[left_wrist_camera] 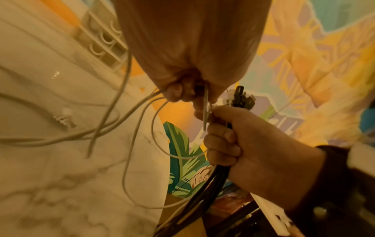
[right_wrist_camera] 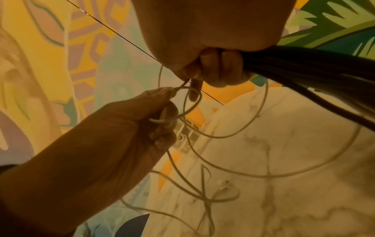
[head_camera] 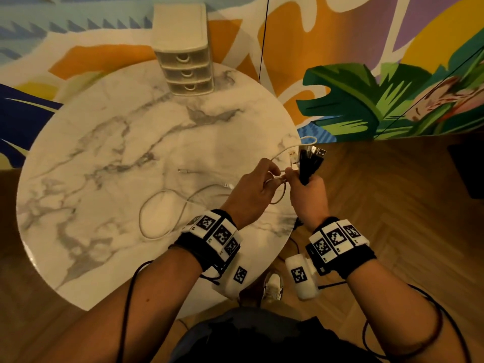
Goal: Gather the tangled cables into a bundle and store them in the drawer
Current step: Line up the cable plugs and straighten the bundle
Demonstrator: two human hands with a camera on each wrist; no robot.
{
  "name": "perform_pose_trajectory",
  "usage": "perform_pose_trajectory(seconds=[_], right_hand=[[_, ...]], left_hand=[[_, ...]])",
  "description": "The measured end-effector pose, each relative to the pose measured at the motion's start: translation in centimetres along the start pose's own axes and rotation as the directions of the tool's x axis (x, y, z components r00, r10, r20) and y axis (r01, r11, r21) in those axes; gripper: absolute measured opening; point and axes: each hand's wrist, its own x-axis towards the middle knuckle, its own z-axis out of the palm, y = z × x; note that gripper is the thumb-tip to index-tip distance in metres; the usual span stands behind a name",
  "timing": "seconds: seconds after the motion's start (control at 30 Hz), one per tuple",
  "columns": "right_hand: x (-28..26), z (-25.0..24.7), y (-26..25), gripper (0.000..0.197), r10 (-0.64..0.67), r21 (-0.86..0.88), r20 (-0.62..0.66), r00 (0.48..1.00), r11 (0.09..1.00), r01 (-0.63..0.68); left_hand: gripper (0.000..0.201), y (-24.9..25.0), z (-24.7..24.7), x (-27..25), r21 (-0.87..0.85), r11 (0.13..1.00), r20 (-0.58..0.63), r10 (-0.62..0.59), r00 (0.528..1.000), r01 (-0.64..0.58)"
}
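Above the table's right edge, my right hand (head_camera: 305,188) grips a bundle of black cables (head_camera: 310,166), its USB plugs sticking up past the fist. Just to its left, my left hand (head_camera: 267,179) pinches a thin white cable (head_camera: 162,213) whose loops trail down onto the marble table (head_camera: 104,153). In the left wrist view, the right hand (left_wrist_camera: 229,141) is wrapped round the black cables (left_wrist_camera: 209,187) and the white cable (left_wrist_camera: 129,144) hangs between both hands. From the right wrist, the left hand (right_wrist_camera: 162,110) holds a small loop of the white cable (right_wrist_camera: 261,102). The white three-drawer unit (head_camera: 187,72) has every drawer closed.
The drawer unit stands at the far edge of the round table, against a painted wall. A loose white plug (head_camera: 229,185) lies on the marble near my left hand. Wooden floor (head_camera: 392,205) lies to the right, and my shoe (head_camera: 273,284) shows below the table edge.
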Motion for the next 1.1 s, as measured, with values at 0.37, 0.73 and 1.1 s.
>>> perform_pose_trajectory(seconds=[0.37,0.73,1.1], right_hand=[[-0.1,0.3,0.2,0.036,-0.063,-0.085,-0.012,0.998,0.994,0.062],[1.4,-0.9,1.5,0.030,0.179,0.190,-0.176,0.968,0.971,-0.145],[1.8,-0.7,1.6,0.027,0.149,0.158,-0.171,0.974,0.980,-0.122]], left_hand=[[0.009,-1.4,-1.2,-0.1,0.763,0.559,0.058,0.441,0.896,-0.324],[0.015,-2.8,-3.9,-2.7,-0.202,0.946,-0.103,-0.277,0.955,0.252],[0.041,-9.3,-5.0,-5.0,0.290,0.912,0.096,-0.328,0.940,0.289]])
